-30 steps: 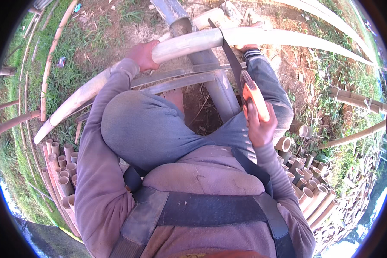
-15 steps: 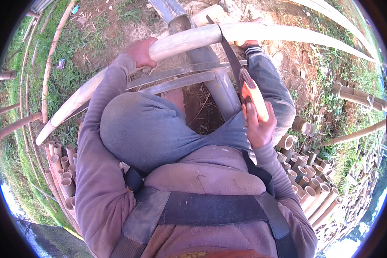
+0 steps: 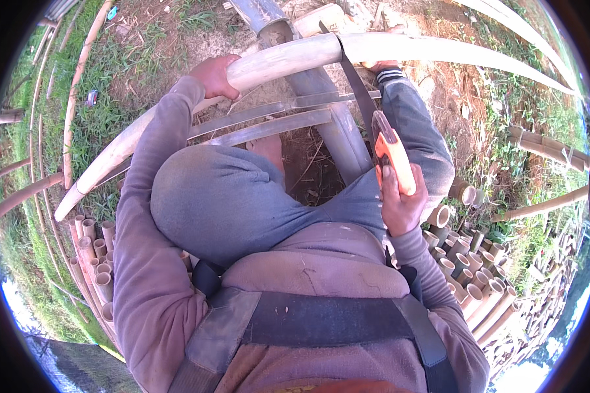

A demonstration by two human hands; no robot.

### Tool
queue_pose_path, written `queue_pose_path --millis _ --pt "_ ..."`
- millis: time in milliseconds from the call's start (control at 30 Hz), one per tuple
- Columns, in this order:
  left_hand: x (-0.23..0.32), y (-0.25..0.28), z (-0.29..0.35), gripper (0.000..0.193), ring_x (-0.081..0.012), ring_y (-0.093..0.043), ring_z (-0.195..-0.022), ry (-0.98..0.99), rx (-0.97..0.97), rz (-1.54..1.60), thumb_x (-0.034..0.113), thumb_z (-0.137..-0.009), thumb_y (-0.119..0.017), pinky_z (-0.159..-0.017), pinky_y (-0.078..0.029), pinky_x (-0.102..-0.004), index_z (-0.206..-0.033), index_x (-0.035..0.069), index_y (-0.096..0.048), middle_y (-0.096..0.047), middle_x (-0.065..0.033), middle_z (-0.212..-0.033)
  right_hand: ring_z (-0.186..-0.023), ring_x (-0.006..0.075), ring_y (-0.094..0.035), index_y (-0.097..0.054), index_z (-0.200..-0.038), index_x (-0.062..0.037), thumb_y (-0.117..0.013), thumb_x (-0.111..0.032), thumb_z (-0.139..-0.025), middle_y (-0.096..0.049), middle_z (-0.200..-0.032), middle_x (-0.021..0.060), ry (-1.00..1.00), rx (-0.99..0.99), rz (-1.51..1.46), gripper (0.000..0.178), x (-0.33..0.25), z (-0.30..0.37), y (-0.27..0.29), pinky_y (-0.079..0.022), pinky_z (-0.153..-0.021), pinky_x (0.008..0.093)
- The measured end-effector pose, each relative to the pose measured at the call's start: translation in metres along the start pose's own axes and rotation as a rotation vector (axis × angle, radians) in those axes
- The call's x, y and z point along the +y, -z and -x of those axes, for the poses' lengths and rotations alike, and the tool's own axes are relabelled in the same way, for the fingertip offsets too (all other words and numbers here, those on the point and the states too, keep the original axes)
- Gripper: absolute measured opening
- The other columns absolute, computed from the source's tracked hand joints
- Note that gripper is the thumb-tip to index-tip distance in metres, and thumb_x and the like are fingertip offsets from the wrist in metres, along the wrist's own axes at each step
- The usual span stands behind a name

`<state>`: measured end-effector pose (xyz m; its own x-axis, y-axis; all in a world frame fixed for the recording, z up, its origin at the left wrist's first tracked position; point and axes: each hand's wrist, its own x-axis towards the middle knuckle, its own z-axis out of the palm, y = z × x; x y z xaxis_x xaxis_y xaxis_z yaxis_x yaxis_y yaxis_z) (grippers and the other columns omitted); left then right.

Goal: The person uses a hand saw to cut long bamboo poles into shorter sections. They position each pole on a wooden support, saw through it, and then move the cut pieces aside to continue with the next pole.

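Note:
A long pale bamboo pole (image 3: 288, 57) lies crosswise in front of me, its ends bent by the lens. My left hand (image 3: 217, 76) is closed around it, left of the saw. In my right hand (image 3: 403, 200) is the orange handle of a hand saw (image 3: 356, 85). The dark blade crosses the pole at a dark line, its tip showing past the far side. My fingers are wrapped round the handle. Beneath the pole runs a grey beam (image 3: 344, 137) with metal-looking strips (image 3: 269, 126) beside it. My right foot (image 3: 379, 65) is near the pole.
Cut bamboo tubes (image 3: 469, 262) stand in a cluster at my right, and more tubes (image 3: 103, 281) at my left. Long poles (image 3: 78, 98) lie on the grass at the left. Further bamboo lengths (image 3: 550, 149) are at the right. Wood pieces (image 3: 318, 21) lie beyond the pole.
My right hand and the saw have drawn back toward me and slightly right. My left hand keeps its grip on the pole, which has barely shifted.

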<state>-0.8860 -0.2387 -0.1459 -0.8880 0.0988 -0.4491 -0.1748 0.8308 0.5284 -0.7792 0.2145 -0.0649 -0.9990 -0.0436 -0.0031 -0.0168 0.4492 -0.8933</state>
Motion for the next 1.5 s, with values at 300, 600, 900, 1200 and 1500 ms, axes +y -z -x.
queue_pose_path --millis 300,600,900,1200,1500 --pt "-0.009 0.001 -0.006 0.091 -0.0303 -0.069 -0.113 -0.013 -0.062 0.082 0.029 -0.059 -0.093 -0.101 -0.051 -0.0389 -0.14 0.006 -0.06 -0.072 -0.0181 -0.121 -0.07 0.0117 -0.062 -0.066 -0.098 0.0022 -0.076 -0.018 -0.098 -0.07 -0.077 0.012 0.053 0.015 0.009 0.022 0.01 -0.068 -0.042 -0.053 -0.068 0.0335" --pt "0.027 -0.046 0.027 0.093 -0.0375 -0.069 -0.114 -0.159 0.52 -0.446 0.03 -0.063 -0.091 -0.103 -0.053 -0.0451 -0.145 0.01 -0.05 -0.07 -0.0188 -0.12 -0.07 0.0072 -0.061 -0.066 -0.104 0.003 -0.077 -0.013 -0.097 -0.069 -0.076 0.0062 -0.027 0.049 -0.132 0.02 0.011 -0.056 -0.046 -0.052 -0.066 0.0277" --pt "0.022 0.006 -0.009 0.094 -0.0426 -0.066 -0.117 0.015 0.027 -0.2 0.035 -0.065 -0.089 -0.102 -0.053 -0.0497 -0.146 0.01 -0.048 -0.068 -0.0217 -0.125 -0.071 0.0065 -0.061 -0.067 -0.107 0.0032 -0.078 -0.013 -0.097 -0.069 -0.08 0.0053 0.076 0.079 -0.157 0.021 0.029 -0.059 -0.054 -0.052 -0.066 0.0268" --pt "0.023 -0.059 0.004 0.09 -0.042 -0.068 -0.112 -0.198 0.673 -0.561 0.031 -0.066 -0.088 -0.102 -0.053 -0.049 -0.141 0.006 -0.047 -0.068 -0.0238 -0.125 -0.061 0.0034 -0.057 -0.063 -0.107 0.0008 -0.072 -0.015 -0.103 -0.068 -0.079 0.0007 0.256 0.156 -0.084 0.018 0.038 -0.063 -0.067 -0.046 -0.054 0.0217" --pt "0.016 0.017 -0.028 0.09 -0.0426 -0.067 -0.114 -0.036 0.083 -0.115 0.035 -0.07 -0.089 -0.105 -0.051 -0.0452 -0.145 0.008 -0.047 -0.066 -0.0211 -0.125 -0.078 0.0127 -0.069 -0.065 -0.11 0.0028 -0.08 -0.015 -0.096 -0.073 -0.088 0.01 0.164 0.136 -0.109 0.028 0.028 -0.07 -0.065 -0.055 -0.072 0.0307"
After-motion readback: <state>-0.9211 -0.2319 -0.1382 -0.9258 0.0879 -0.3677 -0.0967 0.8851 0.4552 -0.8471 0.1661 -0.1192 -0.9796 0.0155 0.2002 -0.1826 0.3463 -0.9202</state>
